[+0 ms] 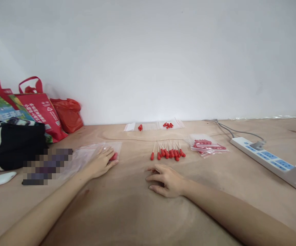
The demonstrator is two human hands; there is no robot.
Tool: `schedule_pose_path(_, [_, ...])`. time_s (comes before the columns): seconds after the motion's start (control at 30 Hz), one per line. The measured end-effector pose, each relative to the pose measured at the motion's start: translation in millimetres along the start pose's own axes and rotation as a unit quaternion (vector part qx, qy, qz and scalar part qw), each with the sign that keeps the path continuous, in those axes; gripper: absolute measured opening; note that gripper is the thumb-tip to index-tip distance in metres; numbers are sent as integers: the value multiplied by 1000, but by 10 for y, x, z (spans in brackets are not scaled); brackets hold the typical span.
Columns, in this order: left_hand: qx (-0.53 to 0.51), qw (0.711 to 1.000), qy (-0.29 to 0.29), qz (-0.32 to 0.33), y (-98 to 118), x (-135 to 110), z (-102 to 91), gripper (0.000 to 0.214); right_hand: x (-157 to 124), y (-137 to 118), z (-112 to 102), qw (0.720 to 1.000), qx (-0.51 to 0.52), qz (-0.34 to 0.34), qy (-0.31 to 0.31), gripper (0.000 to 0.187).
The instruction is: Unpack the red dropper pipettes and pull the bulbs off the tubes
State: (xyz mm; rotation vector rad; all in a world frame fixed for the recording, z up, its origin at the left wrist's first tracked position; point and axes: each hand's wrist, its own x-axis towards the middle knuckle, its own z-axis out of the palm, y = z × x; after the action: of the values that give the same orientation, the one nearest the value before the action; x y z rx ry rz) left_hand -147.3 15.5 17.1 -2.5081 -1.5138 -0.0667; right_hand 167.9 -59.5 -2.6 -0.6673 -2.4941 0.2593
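Observation:
My left hand (pixel 102 163) lies flat, fingers stretched out, on a clear plastic zip bag (pixel 117 147). A red rubber bulb (pixel 114 156) shows beside its fingertips, partly hidden by the hand. My right hand (pixel 166 180) rests low over the table with its fingers apart and slightly bent, holding nothing. Just beyond it lies a row of droppers (pixel 172 152), thin pale tubes with red bulbs pointing towards me. To their right sits a small stack of clear bags (pixel 206 147) with red-bulbed pieces inside.
Along the wall lie loose red bulbs (pixel 167 125), thin clear tubes (pixel 150 126) and a bag (pixel 129 127). A power strip (pixel 268 159) with a grey cable stands right. Shopping bags (pixel 41 114), a black cloth bag (pixel 22 147), a blurred-out item (pixel 47 166) and a white case (pixel 1 179) crowd the left.

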Motion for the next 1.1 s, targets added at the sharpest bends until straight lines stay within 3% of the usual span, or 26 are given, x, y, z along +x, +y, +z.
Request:
schedule_pose_path(0.17, [-98, 993, 64, -11, 559, 161, 48, 48, 1, 1, -6, 1000, -8, -2, -1, 25])
schedule_pose_path(0.27, [-148, 988, 32, -25, 959, 238, -49, 50, 3, 4, -6, 1000, -9, -5, 2, 24])
schedule_pose_path(0.33, [-174, 984, -4, -40, 1095, 246, -151, 59, 4, 3, -6, 1000, -3, -11, 2, 23])
schedule_pose_path(0.47, [-205, 975, -58, 61, 984, 139, -286, 68, 8, 10, 2, 1000, -12, 4, 22, 22])
schedule_pose_path(0.57, [-233, 965, -21, 119, 831, 23, -252, 46, 14, 42, 23, 997, -31, 45, 51, 19])
schedule_pose_path(0.7, [-227, 964, 37, 132, 838, -20, -128, 15, 18, 98, 51, 993, -32, 89, 75, 16])
schedule_pose_path(0.93, [-128, 981, 77, 126, 992, 26, -46, 18, 13, 112, 54, 992, -30, 89, 81, 14])
schedule_pose_path(1.1, [-204, 971, 97, 78, 1112, -11, -190, 16, 14, 106, 49, 990, -47, 65, 114, 15])
